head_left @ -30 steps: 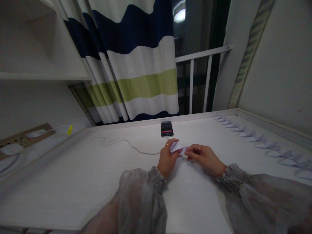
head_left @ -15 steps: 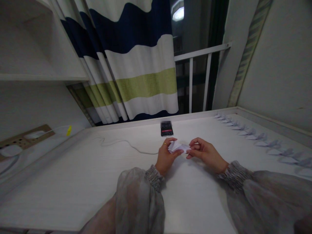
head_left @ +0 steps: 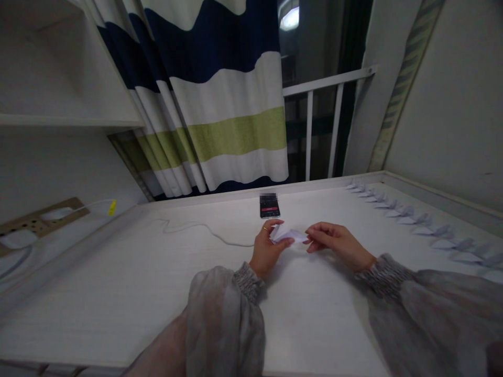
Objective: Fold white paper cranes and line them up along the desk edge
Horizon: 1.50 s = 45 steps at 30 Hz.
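Observation:
A small white piece of folded paper [head_left: 293, 235] is held up over the white desk [head_left: 165, 298]. My left hand [head_left: 268, 250], with a ring on one finger, grips its left part between thumb and fingers. At the paper's right-hand tip, the thumb and fingertips of my right hand [head_left: 334, 243] are pinched together. Part of the paper is hidden behind my left fingers. Just beyond my hands a phone [head_left: 269, 207] lies on the desk.
Several folded paper cranes [head_left: 416, 222] form a row along the right side. A thin cable [head_left: 212, 231] runs left from near my left hand. Power strip [head_left: 43, 220] at the left wall, striped curtain [head_left: 228, 99] and white railing [head_left: 334, 81] behind.
My right hand has shifted slightly right, out to the paper's tip, and its fingers have drawn closer together. My left hand keeps its grip. The view has shifted slightly.

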Each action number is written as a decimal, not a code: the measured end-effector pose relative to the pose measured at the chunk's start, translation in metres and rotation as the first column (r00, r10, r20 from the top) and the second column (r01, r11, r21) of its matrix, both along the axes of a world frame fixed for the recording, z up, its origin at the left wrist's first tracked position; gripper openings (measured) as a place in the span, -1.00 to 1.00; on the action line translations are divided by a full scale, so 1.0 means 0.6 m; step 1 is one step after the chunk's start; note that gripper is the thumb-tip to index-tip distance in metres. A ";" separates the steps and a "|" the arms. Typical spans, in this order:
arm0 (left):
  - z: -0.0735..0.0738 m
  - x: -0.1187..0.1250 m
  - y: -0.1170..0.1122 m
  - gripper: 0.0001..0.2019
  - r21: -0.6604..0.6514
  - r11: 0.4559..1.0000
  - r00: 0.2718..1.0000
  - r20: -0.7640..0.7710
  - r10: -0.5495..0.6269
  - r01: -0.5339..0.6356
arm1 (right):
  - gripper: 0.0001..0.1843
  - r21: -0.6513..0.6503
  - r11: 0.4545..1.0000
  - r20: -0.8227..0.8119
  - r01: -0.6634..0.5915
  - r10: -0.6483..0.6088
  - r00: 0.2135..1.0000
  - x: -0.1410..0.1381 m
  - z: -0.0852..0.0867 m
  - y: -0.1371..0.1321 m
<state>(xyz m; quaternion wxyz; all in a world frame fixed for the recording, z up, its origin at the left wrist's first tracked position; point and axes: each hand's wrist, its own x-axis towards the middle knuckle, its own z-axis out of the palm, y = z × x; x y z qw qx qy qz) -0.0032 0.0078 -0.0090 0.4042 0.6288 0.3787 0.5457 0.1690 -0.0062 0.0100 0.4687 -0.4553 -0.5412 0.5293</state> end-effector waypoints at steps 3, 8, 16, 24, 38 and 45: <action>0.003 0.002 -0.003 -0.59 -0.006 1.000 1.000 0.000 -0.001 0.001 | -0.66 -0.029 0.997 0.096 -0.075 0.078 0.992 -0.005 -0.007 0.001; 0.007 0.005 -0.009 -0.60 -0.003 1.000 0.999 -0.024 -0.031 0.031 | -0.68 -0.084 0.987 0.058 -0.139 0.144 0.988 -0.014 -0.009 -0.004; 0.003 0.001 -0.003 -0.60 0.019 0.999 0.997 -0.067 -0.037 0.038 | -0.84 -0.158 0.984 0.022 -0.088 0.093 0.995 -0.017 0.004 -0.011; 0.006 0.002 0.000 -0.59 -0.057 0.997 0.998 -0.033 -0.052 0.050 | -0.91 -0.185 0.981 0.040 -0.050 0.058 0.998 -0.014 0.008 -0.012; 0.005 0.003 -0.001 -0.60 -0.047 0.998 0.997 -0.066 -0.045 0.042 | -0.72 -0.115 0.990 0.120 -0.083 0.097 0.988 -0.013 0.000 -0.001; 0.005 0.011 -0.009 -0.62 -0.037 0.998 0.992 -0.113 -0.059 0.055 | -0.67 -0.071 0.990 0.192 -0.122 0.133 0.972 -0.022 -0.005 -0.007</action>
